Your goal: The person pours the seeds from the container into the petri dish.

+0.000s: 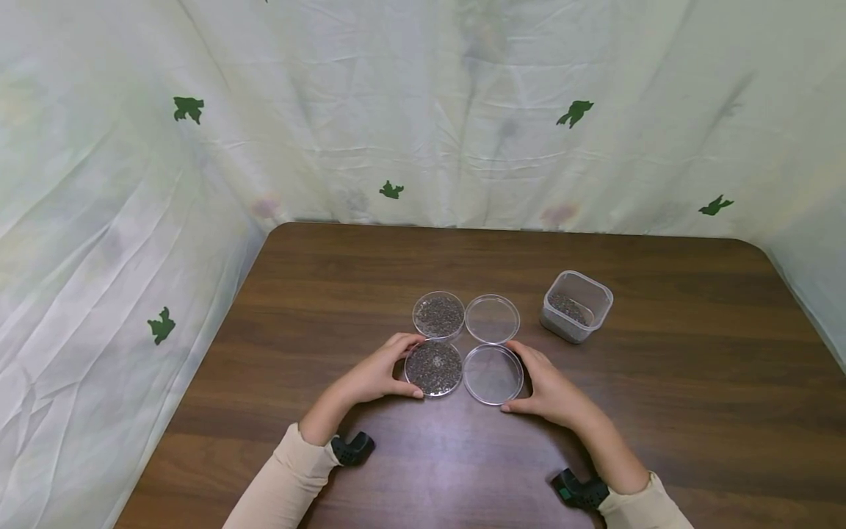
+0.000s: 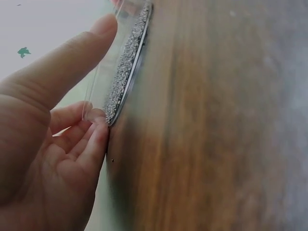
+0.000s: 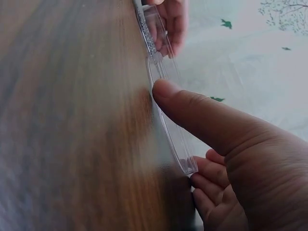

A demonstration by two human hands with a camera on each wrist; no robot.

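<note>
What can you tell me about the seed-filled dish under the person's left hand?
The near-left dish is a round, shallow, clear container that looks like plastic, filled with a layer of small dark grains. It lies flat on the wooden table, edge to edge with an empty dish. The left hand cups its left rim with thumb and fingers.

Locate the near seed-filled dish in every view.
Head: seed-filled dish, near left of four, held by the left hand.
Left wrist: edge-on at upper centre, between thumb and fingers.
Right wrist: sliver at the top.
Shared landmark: the wooden table.
</note>
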